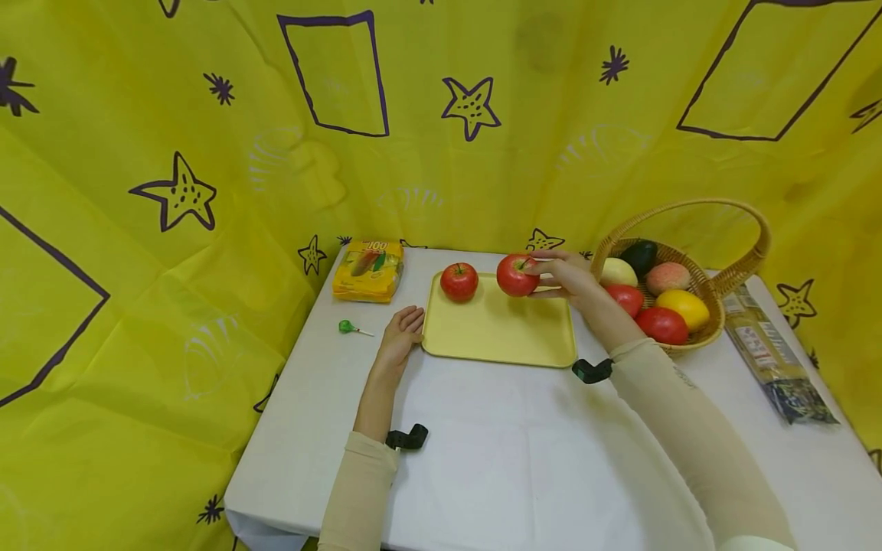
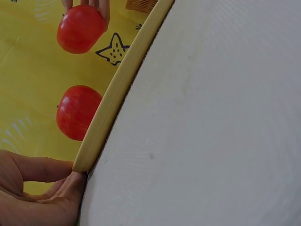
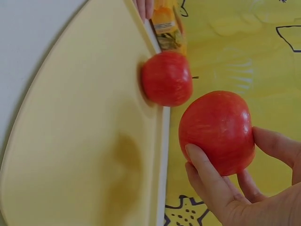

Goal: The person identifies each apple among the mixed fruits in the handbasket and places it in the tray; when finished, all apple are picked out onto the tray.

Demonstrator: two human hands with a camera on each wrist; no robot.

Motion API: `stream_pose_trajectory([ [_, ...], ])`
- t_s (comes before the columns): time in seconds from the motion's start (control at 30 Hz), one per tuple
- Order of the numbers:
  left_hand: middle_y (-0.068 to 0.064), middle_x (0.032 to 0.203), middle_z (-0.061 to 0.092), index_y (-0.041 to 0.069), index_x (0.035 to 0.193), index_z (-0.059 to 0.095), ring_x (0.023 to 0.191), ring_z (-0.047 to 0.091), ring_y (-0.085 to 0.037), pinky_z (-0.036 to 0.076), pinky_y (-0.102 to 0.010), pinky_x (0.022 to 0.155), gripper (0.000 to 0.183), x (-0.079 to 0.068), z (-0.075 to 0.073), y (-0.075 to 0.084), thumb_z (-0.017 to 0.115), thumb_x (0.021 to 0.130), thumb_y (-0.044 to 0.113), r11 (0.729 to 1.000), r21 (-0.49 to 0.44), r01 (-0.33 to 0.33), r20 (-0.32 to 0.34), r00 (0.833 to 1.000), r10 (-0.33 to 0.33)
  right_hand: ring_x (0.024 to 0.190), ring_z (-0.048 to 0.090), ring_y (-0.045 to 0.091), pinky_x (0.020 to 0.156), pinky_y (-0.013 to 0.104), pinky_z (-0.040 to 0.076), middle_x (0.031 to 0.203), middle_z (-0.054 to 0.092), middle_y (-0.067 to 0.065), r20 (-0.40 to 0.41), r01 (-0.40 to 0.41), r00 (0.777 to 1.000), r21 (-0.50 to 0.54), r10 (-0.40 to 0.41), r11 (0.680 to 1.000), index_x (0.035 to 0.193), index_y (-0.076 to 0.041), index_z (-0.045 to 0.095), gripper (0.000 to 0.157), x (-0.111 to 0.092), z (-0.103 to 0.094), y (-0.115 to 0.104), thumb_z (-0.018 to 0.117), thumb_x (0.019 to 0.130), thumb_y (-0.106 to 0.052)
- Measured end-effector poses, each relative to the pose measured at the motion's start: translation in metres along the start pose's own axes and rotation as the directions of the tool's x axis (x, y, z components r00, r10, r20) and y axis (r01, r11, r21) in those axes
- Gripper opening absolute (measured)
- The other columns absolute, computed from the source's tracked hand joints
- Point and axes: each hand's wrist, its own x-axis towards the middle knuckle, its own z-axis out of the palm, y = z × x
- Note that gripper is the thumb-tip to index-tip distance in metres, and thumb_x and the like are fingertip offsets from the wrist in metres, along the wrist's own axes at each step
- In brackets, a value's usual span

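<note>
My right hand (image 1: 568, 279) holds a red apple (image 1: 517, 275) between thumb and fingers, raised above the back of a pale yellow tray (image 1: 496, 337). In the right wrist view, the held apple (image 3: 217, 133) hangs clear of the tray, its shadow falling on the tray surface. A second red apple (image 1: 458, 282) sits in the tray's back left corner. Along the left edge of the tray, my left hand (image 1: 400, 337) pinches the rim; the left wrist view has the thumb (image 2: 47, 168) against the rim and the fingers low beside it.
A wicker basket (image 1: 717, 314) of several fruits stands to the right, its tall handle arching up. Beyond it lies a long plastic packet (image 1: 775, 360). Back left are a yellow bag (image 1: 368, 271) and a green lollipop (image 1: 347, 327). Yellow patterned cloth (image 1: 413, 153) hangs behind the white table (image 1: 482, 451).
</note>
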Motion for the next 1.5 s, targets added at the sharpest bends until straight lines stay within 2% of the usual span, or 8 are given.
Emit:
stream_pose_trajectory([
  [0.2, -0.027, 0.161, 0.037, -0.007, 0.156, 0.03, 0.151, 0.037, -0.036, 0.034, -0.041, 0.124, 0.077, 0.0, 0.0, -0.001, 0.041, 0.084, -0.032, 1.0, -0.013, 0.005, 0.0, 1.0, -0.005, 0.124, 0.06, 0.041, 0.101, 0.052, 0.054, 0.157, 0.041, 0.018, -0.005, -0.015, 1.0, -0.007, 0.015, 1.0, 0.154, -0.004, 0.047, 0.062, 0.01, 0.007, 0.009, 0.07, 0.097, -0.009],
  [0.33, -0.028, 0.16, 0.037, -0.008, 0.156, 0.031, 0.151, 0.037, -0.036, 0.035, -0.041, 0.124, 0.077, 0.0, 0.0, -0.002, 0.041, 0.084, -0.033, 1.0, -0.018, -0.004, 0.002, 1.0, 0.004, 0.131, 0.055, 0.047, 0.102, 0.054, 0.053, 0.16, 0.039, 0.02, -0.01, -0.013, 1.0, -0.023, 0.013, 1.0, 0.155, -0.004, 0.046, 0.064, 0.018, 0.011, 0.016, 0.07, 0.096, -0.008],
  [0.57, -0.029, 0.16, 0.038, -0.008, 0.156, 0.031, 0.151, 0.037, -0.037, 0.035, -0.042, 0.123, 0.077, 0.0, 0.0, 0.0, 0.041, 0.084, -0.033, 1.0, -0.011, -0.004, -0.002, 1.0, 0.004, 0.126, 0.058, 0.044, 0.104, 0.057, 0.052, 0.158, 0.042, 0.021, -0.062, -0.003, 0.998, -0.052, -0.001, 0.999, 0.154, -0.002, 0.047, 0.064, 0.029, 0.018, 0.024, 0.071, 0.095, -0.007],
  [0.87, -0.027, 0.16, 0.038, -0.007, 0.156, 0.031, 0.151, 0.037, -0.036, 0.035, -0.041, 0.123, 0.076, 0.0, 0.0, 0.0, 0.042, 0.085, -0.031, 1.0, 0.01, 0.003, -0.001, 1.0, -0.003, 0.108, 0.065, 0.036, 0.103, 0.056, 0.054, 0.147, 0.05, 0.022, -0.118, -0.019, 0.993, -0.056, 0.013, 0.998, 0.15, 0.0, 0.05, 0.061, 0.039, 0.023, 0.03, 0.071, 0.093, -0.004],
  [1.03, -0.027, 0.16, 0.038, -0.007, 0.156, 0.031, 0.151, 0.037, -0.035, 0.035, -0.041, 0.123, 0.076, 0.0, 0.0, -0.001, 0.042, 0.085, -0.032, 1.0, -0.003, 0.002, 0.001, 1.0, -0.002, 0.115, 0.062, 0.039, 0.105, 0.055, 0.053, 0.144, 0.052, 0.025, -0.115, -0.036, 0.993, -0.066, 0.028, 0.997, 0.15, 0.0, 0.05, 0.058, 0.043, 0.023, 0.035, 0.069, 0.096, -0.009],
  [1.27, -0.027, 0.16, 0.038, -0.007, 0.156, 0.031, 0.151, 0.037, -0.036, 0.035, -0.042, 0.124, 0.076, -0.001, 0.003, -0.001, 0.042, 0.085, -0.031, 1.0, 0.003, -0.001, -0.002, 1.0, 0.001, 0.115, 0.063, 0.035, 0.105, 0.05, 0.055, 0.146, 0.052, 0.027, -0.116, -0.032, 0.993, -0.197, 0.009, 0.98, 0.156, 0.001, 0.042, 0.065, 0.039, 0.02, 0.037, 0.067, 0.101, -0.024],
  [1.37, -0.027, 0.16, 0.038, -0.007, 0.156, 0.031, 0.151, 0.037, -0.036, 0.035, -0.042, 0.123, 0.076, -0.001, 0.003, -0.001, 0.042, 0.085, -0.031, 1.0, 0.003, 0.004, -0.007, 1.0, -0.004, 0.118, 0.06, 0.036, 0.106, 0.049, 0.054, 0.145, 0.051, 0.026, -0.107, -0.036, 0.994, -0.202, 0.014, 0.979, 0.156, 0.002, 0.041, 0.065, 0.035, 0.017, 0.036, 0.065, 0.103, -0.025],
  [1.5, -0.028, 0.16, 0.038, -0.007, 0.156, 0.031, 0.151, 0.037, -0.036, 0.035, -0.042, 0.124, 0.076, -0.002, 0.002, 0.0, 0.042, 0.085, -0.031, 1.0, 0.001, 0.002, -0.014, 1.0, -0.002, 0.129, 0.056, 0.042, 0.109, 0.052, 0.052, 0.151, 0.047, 0.026, -0.084, -0.013, 0.996, -0.206, -0.004, 0.978, 0.155, 0.003, 0.041, 0.062, 0.025, 0.013, 0.029, 0.064, 0.103, -0.022],
])
